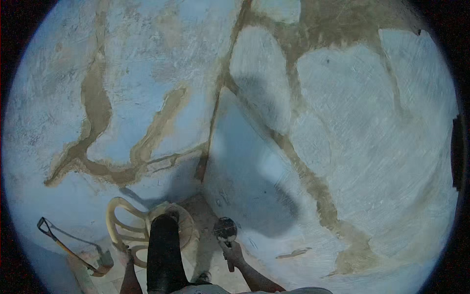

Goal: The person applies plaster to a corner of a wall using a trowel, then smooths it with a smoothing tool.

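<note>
My right hand (234, 255) is closed around the handle of a tool with a dark, round, pale-smeared head (225, 228), held out beside the bare wall corner. At lower left, my left hand (126, 254) grips the curved back of a cream plastic chair (119, 215). My dark-trousered leg (165, 250) is raised, its foot on the chair's seat area, which is partly hidden beneath it. My other shoe (204, 277) shows lower down.
Two walls of patchy blue-white plaster (367, 147) meet at a corner, with long brown unpainted channels (95, 108) running across them. A shovel (66, 247) leans at lower left. Pale floor tiles (85, 277) show below. A dark shape (458, 152) sits at the far right rim.
</note>
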Motion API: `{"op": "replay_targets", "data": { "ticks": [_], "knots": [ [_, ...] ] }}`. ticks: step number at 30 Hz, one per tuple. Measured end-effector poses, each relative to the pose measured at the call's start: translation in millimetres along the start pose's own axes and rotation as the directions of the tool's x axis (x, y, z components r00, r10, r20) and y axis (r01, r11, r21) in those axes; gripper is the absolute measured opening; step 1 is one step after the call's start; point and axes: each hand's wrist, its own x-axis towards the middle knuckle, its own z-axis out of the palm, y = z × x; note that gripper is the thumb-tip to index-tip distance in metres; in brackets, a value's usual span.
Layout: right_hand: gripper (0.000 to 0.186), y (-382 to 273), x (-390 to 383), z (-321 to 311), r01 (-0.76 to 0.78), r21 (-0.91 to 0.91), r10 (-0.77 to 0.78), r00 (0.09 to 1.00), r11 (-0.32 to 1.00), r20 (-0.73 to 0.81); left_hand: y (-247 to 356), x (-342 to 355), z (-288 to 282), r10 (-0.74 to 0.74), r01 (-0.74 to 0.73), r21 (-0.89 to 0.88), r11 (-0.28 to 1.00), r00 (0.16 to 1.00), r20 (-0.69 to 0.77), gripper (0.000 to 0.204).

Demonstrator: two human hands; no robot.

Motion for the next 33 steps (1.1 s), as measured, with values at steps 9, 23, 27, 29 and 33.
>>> {"op": "replay_targets", "data": {
  "ticks": [9, 23, 27, 29, 33],
  "knots": [
    [0.033, -109, 131, 53, 0.322, -0.227, -0.371, 0.901, 0.919, -0.224, 79, 46, 199, -0.212, 0.220, -0.012, 0.975, 0.954, 0.213, 0.060],
    [0.049, -625, 235, -32, 0.639, 0.195, -0.509, 0.732, 0.744, -0.453, 311, 327, 427, 0.187, -0.105, -0.161, 0.981, 0.714, 0.675, 0.056],
    [0.049, -660, 220, -65, 0.677, 0.098, -0.445, 0.579, 0.730, -0.683, 377, 380, 411, 0.233, -0.189, -0.149, 0.971, 0.577, 0.783, 0.055],
    [0.048, -667, 204, -74, 0.679, 0.155, -0.362, 0.554, 0.718, -0.750, 404, 394, 396, 0.232, -0.216, -0.139, 0.966, 0.498, 0.835, 0.055],
    [0.042, -664, 173, -86, 0.564, 0.225, -0.139, 0.530, 0.795, -0.837, 456, 427, 369, 0.210, -0.263, -0.146, 0.954, 0.232, 0.950, 0.054]
  ]
}}
